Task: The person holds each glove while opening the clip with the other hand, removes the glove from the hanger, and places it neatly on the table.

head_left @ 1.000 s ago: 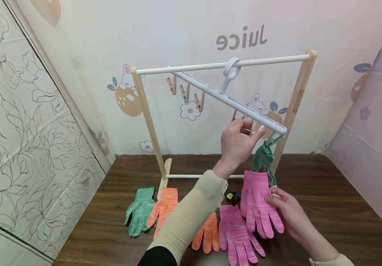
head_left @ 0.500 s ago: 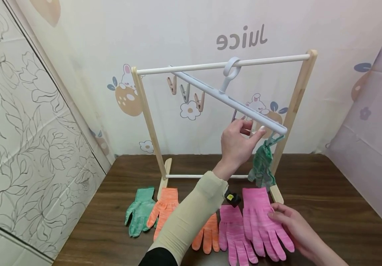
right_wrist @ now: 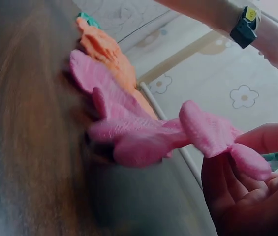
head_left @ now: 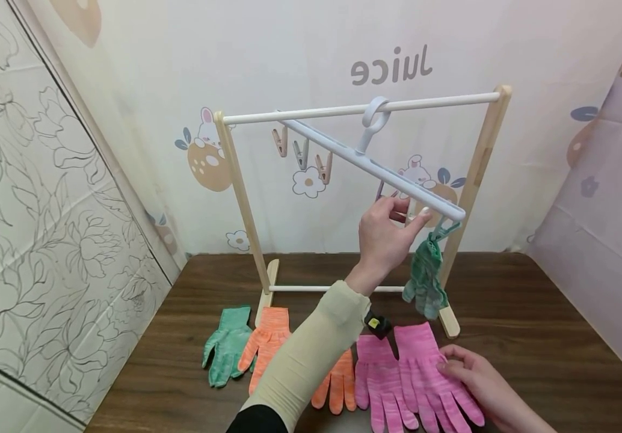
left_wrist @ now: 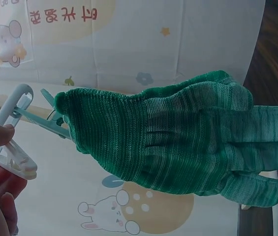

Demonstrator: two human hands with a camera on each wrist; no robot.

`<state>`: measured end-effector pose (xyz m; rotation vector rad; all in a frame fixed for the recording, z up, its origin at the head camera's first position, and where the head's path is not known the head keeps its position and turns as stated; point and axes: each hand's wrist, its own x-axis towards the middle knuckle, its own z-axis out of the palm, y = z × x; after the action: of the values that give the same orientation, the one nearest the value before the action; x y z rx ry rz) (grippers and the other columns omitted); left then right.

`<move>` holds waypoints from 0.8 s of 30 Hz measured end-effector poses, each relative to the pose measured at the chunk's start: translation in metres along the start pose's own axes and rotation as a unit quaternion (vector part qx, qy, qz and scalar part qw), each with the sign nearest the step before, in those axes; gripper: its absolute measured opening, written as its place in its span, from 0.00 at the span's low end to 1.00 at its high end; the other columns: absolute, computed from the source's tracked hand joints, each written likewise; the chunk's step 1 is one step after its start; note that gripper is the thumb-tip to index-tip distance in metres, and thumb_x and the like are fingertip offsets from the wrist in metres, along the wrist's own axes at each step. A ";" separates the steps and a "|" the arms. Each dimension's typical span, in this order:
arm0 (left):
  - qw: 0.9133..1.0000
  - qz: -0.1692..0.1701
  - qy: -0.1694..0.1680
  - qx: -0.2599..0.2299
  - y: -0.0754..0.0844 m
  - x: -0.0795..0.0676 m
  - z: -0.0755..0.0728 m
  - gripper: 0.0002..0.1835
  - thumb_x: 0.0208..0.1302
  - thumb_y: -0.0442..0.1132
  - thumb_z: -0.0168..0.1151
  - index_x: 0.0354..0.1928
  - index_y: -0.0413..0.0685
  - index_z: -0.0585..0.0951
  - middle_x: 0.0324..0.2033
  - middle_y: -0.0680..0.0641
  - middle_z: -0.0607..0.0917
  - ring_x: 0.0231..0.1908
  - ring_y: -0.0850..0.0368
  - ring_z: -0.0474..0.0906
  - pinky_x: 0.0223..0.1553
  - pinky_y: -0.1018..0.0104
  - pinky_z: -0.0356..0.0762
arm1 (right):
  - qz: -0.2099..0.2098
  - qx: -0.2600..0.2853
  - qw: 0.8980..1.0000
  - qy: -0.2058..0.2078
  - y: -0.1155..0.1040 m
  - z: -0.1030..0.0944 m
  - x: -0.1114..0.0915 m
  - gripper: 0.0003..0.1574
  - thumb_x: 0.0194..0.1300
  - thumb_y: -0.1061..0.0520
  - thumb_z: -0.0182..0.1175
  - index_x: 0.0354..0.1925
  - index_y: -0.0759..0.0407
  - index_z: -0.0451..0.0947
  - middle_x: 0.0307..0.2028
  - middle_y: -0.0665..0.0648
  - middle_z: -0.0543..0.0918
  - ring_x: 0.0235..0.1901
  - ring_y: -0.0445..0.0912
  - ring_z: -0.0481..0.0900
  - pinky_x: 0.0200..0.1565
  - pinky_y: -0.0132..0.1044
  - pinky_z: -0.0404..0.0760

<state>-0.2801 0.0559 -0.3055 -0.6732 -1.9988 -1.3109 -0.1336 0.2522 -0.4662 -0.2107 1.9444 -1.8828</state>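
In the head view my left hand (head_left: 387,234) is raised under the right end of a pale hanger (head_left: 354,153). Its thumb and fingers pinch a white clothespin (left_wrist: 16,160) hanging there. Beside it a teal clothespin (head_left: 443,228) holds a green glove (head_left: 426,279) by its cuff. Lower right, my right hand (head_left: 479,379) pinches the edge of a pink glove (head_left: 419,355) between thumb and fingers. That glove overlaps a second pink glove (head_left: 381,373) lying on the table. In the right wrist view the held glove's fingers droop, slightly blurred.
The hanger hooks over the bar of a wooden rack (head_left: 484,156), tilted down to the right. Several free clothespins (head_left: 301,153) hang on its left. On the brown table (head_left: 533,325) lie a green glove (head_left: 227,346) and orange gloves (head_left: 270,337), partly hidden by my left arm.
My right hand has lowered the pink glove from in front of the hanging green glove down towards the table, uncovering the green one. The left hand stays at the clothespin.
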 end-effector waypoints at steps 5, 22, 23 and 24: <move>1.000 -0.001 0.001 -0.003 -0.002 -0.001 0.000 0.18 0.59 0.49 0.74 0.43 0.44 0.83 0.37 0.48 0.86 0.34 0.66 0.80 0.38 0.80 0.73 | 0.004 -0.033 0.999 0.011 0.002 0.002 0.002 0.16 0.76 0.58 0.52 0.53 0.71 0.69 0.38 0.59 0.84 0.36 0.45 0.83 0.39 0.39 0.82; 1.000 0.000 -0.003 -0.009 0.004 -0.005 -0.003 0.19 0.60 0.49 0.73 0.46 0.44 0.83 0.39 0.51 0.85 0.36 0.68 0.79 0.39 0.80 0.74 | 0.010 -0.239 0.961 0.140 0.005 -0.003 0.002 0.17 0.72 0.57 0.59 0.53 0.67 0.74 0.39 0.57 0.85 0.35 0.41 0.80 0.36 0.35 0.77; 1.000 0.000 -0.003 -0.010 0.004 -0.005 -0.003 0.19 0.60 0.49 0.73 0.46 0.44 0.83 0.39 0.52 0.85 0.36 0.68 0.79 0.39 0.80 0.74 | 0.015 -0.252 0.956 0.150 0.004 -0.004 0.002 0.17 0.72 0.57 0.60 0.53 0.66 0.74 0.39 0.56 0.85 0.35 0.42 0.80 0.36 0.35 0.77; 1.000 0.000 -0.002 -0.012 0.004 -0.005 -0.004 0.19 0.60 0.49 0.73 0.46 0.44 0.83 0.39 0.52 0.85 0.36 0.68 0.79 0.39 0.80 0.74 | 0.020 -0.265 0.950 0.162 0.004 -0.004 0.002 0.16 0.71 0.57 0.60 0.52 0.65 0.75 0.39 0.55 0.85 0.36 0.42 0.80 0.36 0.35 0.77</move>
<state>-0.2732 0.0538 -0.3054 -0.6877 -1.9901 -1.3353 -0.1367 0.2554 -0.4708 -0.0143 2.6321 -1.3939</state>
